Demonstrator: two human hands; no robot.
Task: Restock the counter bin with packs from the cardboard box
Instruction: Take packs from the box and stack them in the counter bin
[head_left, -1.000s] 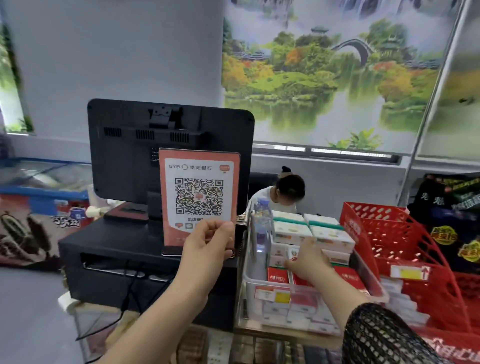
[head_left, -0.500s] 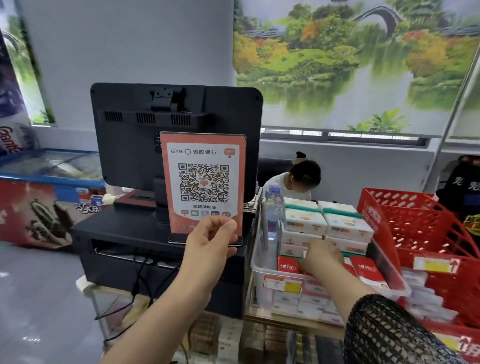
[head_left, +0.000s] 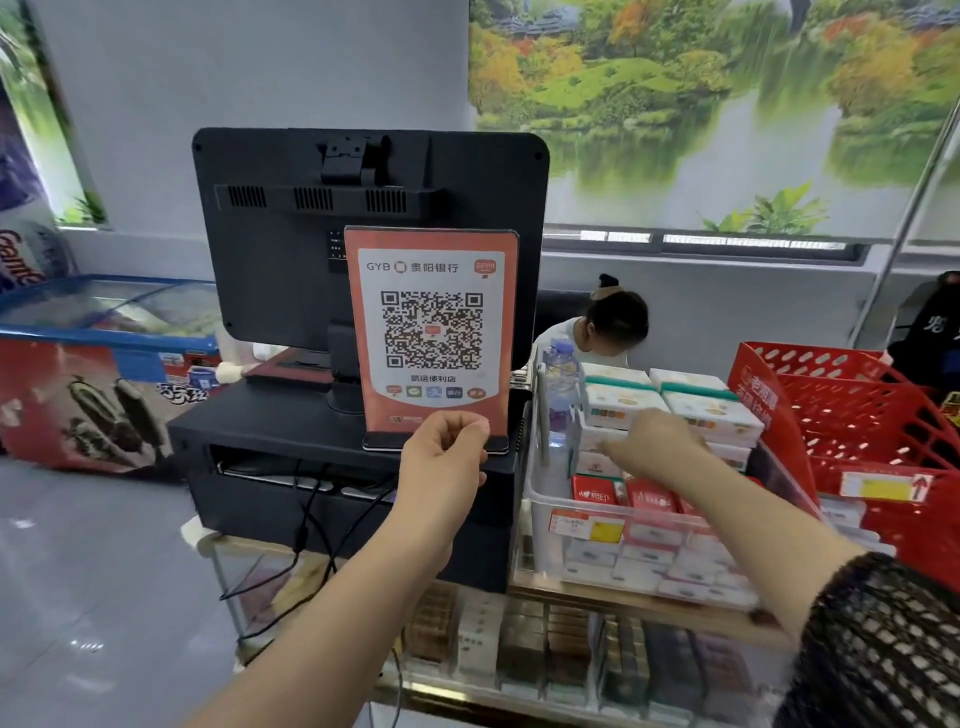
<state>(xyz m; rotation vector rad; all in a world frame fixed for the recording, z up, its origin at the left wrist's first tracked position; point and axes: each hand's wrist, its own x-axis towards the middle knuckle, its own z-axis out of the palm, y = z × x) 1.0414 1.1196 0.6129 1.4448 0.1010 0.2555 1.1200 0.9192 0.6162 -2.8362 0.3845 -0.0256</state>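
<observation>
The clear plastic counter bin (head_left: 540, 499) stands on the glass counter, right of the black register. Inside it, red packs (head_left: 595, 491) lie at the front and white packs with green edges (head_left: 621, 408) are stacked at the back. My right hand (head_left: 657, 441), blurred by motion, hovers over the bin with fingers stretched left, and I see nothing in it. My left hand (head_left: 444, 452) is curled in front of the lower edge of the orange QR code sign (head_left: 431, 322); whether it grips the sign is hidden. No cardboard box is in view.
A black monitor (head_left: 291, 239) on a black register box (head_left: 270, 436) fills the left of the counter. A water bottle (head_left: 561, 384) stands by the bin. A red basket (head_left: 872, 415) sits to the right, and a person (head_left: 615, 322) behind. A freezer (head_left: 104, 332) stands far left.
My right hand has lifted off the red packs and now hovers higher over the bin. My left hand has stayed by the sign's lower edge. The camera has shifted left and down.
</observation>
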